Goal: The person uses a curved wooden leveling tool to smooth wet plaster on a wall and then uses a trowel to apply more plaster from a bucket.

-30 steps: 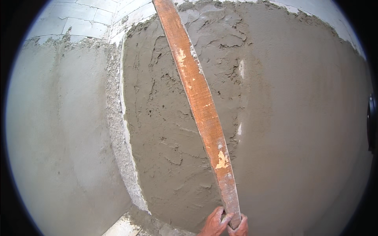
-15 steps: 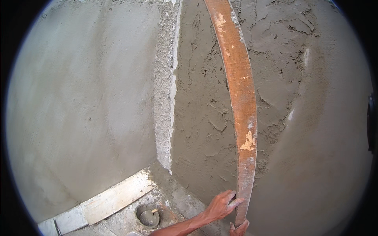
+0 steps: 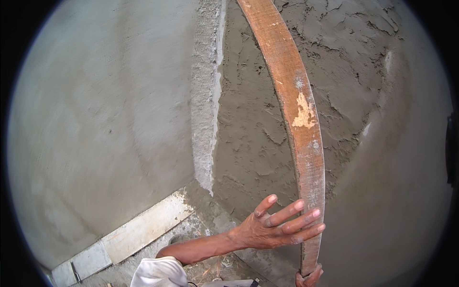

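One board (image 3: 310, 153), one spread left hand (image 3: 263, 230); one clasping right hand (image 3: 311, 278)

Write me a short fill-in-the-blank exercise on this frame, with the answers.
1. The long, reddish-brown wooden board is gripped at its lower end by the ____ hand.
2. The cloth sleeve behind the bare left hand is coloured ____.
3. The rough, pale-grey vertical strip lies to the board's ____.
Missing words: right; white; left.

My plank (image 3: 308, 158) is matt, scuffed wood. I see rough, ridged plaster (image 3: 253, 119). My sleeve (image 3: 160, 273) is cloth.
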A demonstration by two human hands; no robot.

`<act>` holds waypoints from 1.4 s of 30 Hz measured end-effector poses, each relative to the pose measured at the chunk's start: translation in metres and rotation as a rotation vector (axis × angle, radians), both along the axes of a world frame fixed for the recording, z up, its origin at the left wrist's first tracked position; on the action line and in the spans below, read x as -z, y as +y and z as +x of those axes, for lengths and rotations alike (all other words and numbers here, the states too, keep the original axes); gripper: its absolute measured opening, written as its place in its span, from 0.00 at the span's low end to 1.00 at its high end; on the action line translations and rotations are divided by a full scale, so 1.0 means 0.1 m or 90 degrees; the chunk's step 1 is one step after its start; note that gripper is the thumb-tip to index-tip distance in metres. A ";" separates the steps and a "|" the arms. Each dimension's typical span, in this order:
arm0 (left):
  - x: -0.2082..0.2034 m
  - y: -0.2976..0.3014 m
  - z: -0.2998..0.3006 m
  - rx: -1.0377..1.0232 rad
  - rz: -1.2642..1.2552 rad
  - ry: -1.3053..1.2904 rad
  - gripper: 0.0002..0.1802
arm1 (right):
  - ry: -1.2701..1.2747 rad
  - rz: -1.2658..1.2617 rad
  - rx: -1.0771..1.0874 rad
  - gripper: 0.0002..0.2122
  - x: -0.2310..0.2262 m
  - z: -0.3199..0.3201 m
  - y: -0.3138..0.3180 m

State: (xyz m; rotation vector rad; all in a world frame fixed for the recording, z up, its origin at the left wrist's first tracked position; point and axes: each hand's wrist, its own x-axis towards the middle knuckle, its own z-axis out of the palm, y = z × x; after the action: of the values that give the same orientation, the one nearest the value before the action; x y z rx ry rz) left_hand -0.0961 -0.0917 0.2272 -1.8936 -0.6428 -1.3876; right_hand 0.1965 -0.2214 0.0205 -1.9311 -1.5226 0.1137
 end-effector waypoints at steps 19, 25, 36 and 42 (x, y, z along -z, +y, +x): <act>-1.25 2.06 0.63 0.036 0.072 0.176 0.24 | -0.516 0.490 0.047 0.33 -1.42 1.73 0.78; -1.24 2.80 0.82 -0.028 0.035 0.085 0.35 | -0.604 0.583 0.076 0.19 -1.91 1.94 1.75; -0.97 3.83 1.03 -0.051 -0.124 0.002 0.45 | -0.617 0.581 0.035 0.23 -2.06 2.21 3.08; -0.70 4.26 1.03 -0.009 -0.092 0.010 0.44 | -0.657 0.602 0.056 0.23 -1.73 2.38 3.54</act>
State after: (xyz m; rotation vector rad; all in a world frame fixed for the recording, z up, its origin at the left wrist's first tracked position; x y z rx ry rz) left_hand 0.0069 0.3344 0.2976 -2.0063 -0.7653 -1.3476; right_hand 0.4350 0.1325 0.1936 -1.2311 -1.5728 -1.5513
